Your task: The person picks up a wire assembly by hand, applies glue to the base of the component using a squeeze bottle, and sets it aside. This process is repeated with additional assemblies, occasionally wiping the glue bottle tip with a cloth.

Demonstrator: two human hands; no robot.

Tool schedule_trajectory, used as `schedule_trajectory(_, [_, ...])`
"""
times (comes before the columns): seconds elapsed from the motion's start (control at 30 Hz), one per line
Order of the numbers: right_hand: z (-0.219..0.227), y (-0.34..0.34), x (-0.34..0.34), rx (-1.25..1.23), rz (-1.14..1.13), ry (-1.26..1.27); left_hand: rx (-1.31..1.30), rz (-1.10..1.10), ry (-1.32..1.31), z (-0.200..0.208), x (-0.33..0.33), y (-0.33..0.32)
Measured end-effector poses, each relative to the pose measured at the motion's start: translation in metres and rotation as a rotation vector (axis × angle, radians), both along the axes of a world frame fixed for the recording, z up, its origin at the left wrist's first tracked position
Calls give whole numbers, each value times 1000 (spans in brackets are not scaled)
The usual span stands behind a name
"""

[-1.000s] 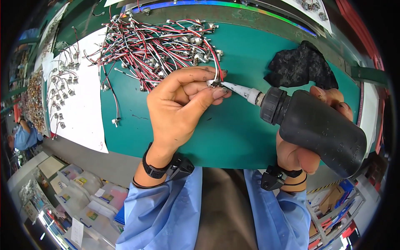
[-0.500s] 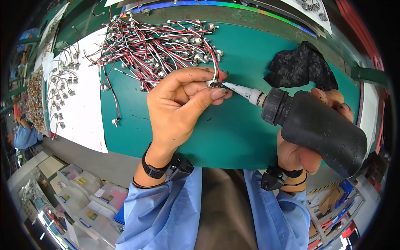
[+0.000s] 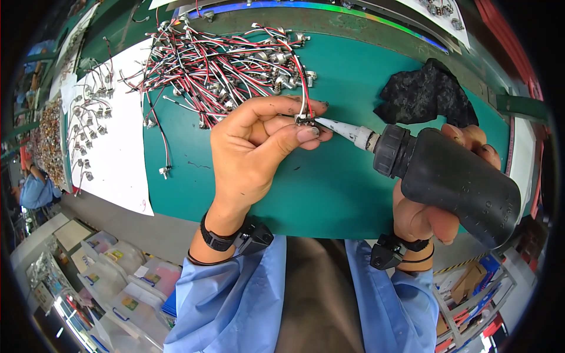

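My left hand (image 3: 253,153) pinches a small wired potentiometer (image 3: 305,120) between thumb and fingertips, its red, white and black leads rising toward the pile. My right hand (image 3: 432,220) is wrapped round a black squeeze bottle (image 3: 465,182), tilted with its pale cone nozzle (image 3: 350,133) pointing left. The nozzle's tip is right at the potentiometer's terminals; whether it touches them I cannot tell. Dark smudges mark my left fingertips. Beyond my left hand lies a tangled heap of wired potentiometers (image 3: 220,67) on the green mat (image 3: 329,194).
A crumpled black cloth (image 3: 426,94) lies at the far right of the mat. On the left, a white sheet (image 3: 115,159) carries several more wired parts in rows. One loose potentiometer (image 3: 164,172) rests beside the sheet. Plastic bins (image 3: 126,300) stand below left.
Both hands have shifted very slightly to the right, with the potentiometer and the bottle. The nozzle's tip stays at the terminals.
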State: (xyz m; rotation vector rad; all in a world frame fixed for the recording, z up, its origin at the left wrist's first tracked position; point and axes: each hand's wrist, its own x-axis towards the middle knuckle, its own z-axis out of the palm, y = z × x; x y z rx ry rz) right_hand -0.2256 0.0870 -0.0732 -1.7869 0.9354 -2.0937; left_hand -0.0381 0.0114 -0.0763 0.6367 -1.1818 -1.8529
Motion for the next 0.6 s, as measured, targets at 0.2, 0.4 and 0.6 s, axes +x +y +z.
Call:
schedule_trajectory(0.2, [0,4,1,43,-52,34,-13,-23,7,-1,0,0])
schedule_trajectory(0.4, [-7,-3,5,-30,0,-133,6,-43,34,-1,0,-1])
schedule_trajectory(0.6, [8,7,14,276,-220,-152,7,-79,26,-1,0,-2])
